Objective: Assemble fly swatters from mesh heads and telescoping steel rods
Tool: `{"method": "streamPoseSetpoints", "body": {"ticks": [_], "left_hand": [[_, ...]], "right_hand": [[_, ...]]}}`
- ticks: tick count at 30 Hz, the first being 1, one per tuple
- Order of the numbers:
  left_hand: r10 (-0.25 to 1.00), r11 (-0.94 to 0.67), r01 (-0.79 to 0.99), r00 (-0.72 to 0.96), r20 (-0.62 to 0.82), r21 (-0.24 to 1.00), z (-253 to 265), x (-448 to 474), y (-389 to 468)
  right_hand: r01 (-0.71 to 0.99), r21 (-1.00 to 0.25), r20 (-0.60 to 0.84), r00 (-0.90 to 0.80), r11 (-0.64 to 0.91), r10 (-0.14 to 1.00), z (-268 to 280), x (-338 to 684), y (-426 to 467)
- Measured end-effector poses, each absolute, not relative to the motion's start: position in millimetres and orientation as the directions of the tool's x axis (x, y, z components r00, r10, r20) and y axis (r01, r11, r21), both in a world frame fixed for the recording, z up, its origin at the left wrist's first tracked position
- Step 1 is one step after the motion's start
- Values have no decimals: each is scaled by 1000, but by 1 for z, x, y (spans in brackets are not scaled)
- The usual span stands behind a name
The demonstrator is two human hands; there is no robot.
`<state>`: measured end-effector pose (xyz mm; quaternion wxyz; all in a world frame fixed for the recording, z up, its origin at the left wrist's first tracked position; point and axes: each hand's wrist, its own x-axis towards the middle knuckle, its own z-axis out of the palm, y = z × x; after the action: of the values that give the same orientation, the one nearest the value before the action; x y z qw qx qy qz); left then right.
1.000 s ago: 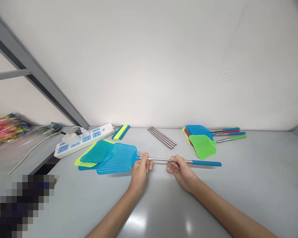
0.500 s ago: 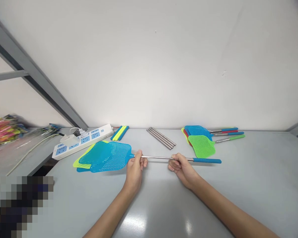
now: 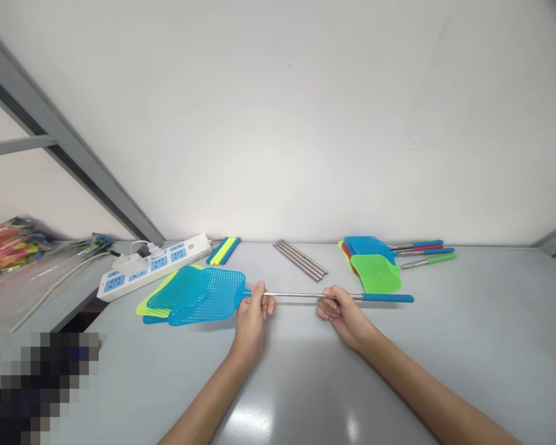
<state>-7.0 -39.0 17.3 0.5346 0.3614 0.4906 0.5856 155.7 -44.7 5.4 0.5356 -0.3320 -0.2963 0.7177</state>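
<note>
A blue fly swatter (image 3: 222, 295) with a metal rod and blue grip is held level above the table by both hands. My left hand (image 3: 254, 315) is closed on the rod just beside the mesh head. Farther along, my right hand (image 3: 345, 315) pinches the rod close to the blue grip (image 3: 388, 298). Behind the mesh lie loose swatter heads, one yellow-green (image 3: 149, 306) and others blue, partly covered. Several metal rods (image 3: 300, 259) rest side by side beyond my hands. Blue and yellow grip sleeves (image 3: 223, 251) lie farther left.
Several swatters with handles, a green one (image 3: 377, 274) on top, are stacked at the back right. A white power strip (image 3: 155, 266) with plugs and cables stands at the left. Plastic-bagged colourful items (image 3: 13, 247) lie beyond it. A wall (image 3: 306, 136) borders the grey table (image 3: 491, 327).
My right hand has shifted slightly right along the rod, toward the blue grip. The left hand and the swatter head stay almost where they were.
</note>
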Motion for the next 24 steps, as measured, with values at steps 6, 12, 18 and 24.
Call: {"method": "streamPoseSetpoints", "body": {"ticks": [6,12,18,24], "left_hand": [[981,52,-246,-171,-96,968,19,-7,-38],[980,39,-262,-179,-88,964,19,-7,-38],[986,61,-245,-135,-97,968,11,-8,-38],[997,45,-236,-55,-59,971,12,-6,-43]], "right_hand": [[-578,-776,-154,-211,-251,965,4,156,-44],[-579,-782,-127,-215,-231,968,3,156,-44],[-607,-765,-92,-228,-216,969,-4,157,-44],[-613,-760,-80,-238,-214,968,-5,157,-45]]}}
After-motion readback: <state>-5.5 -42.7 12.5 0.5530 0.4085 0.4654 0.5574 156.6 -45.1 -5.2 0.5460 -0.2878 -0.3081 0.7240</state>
